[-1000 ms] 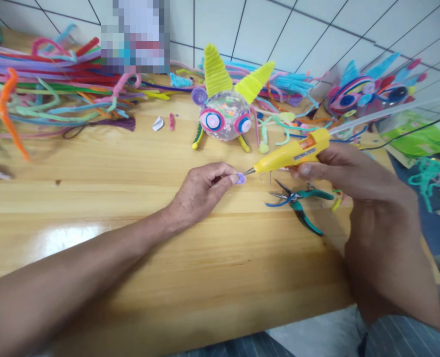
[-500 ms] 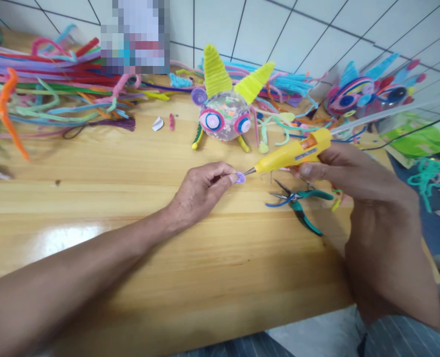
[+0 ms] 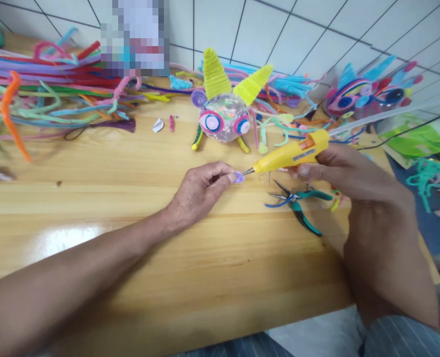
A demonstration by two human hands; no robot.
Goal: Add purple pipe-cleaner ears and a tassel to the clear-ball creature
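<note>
Purple and round, a small fuzzy-looking disc (image 3: 239, 177) is pinched in the left hand (image 3: 205, 191) above the pale wooden table (image 3: 130, 277); the right hand (image 3: 348, 171) grips a yellow plastic glue gun (image 3: 294, 152), tip at the disc. Gluing seems underway. The clear, round, yellow-eared figure (image 3: 225, 106) already has eyes (image 3: 212, 122), legs (image 3: 243, 145) and one purple spiral (image 3: 198, 97); the pinched disc remains unattached.

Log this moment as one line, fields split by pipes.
left hand: pinching purple disc | right hand: gripping yellow glue gun | nozzle: at disc, contact unclear | pliers: open on table
</note>
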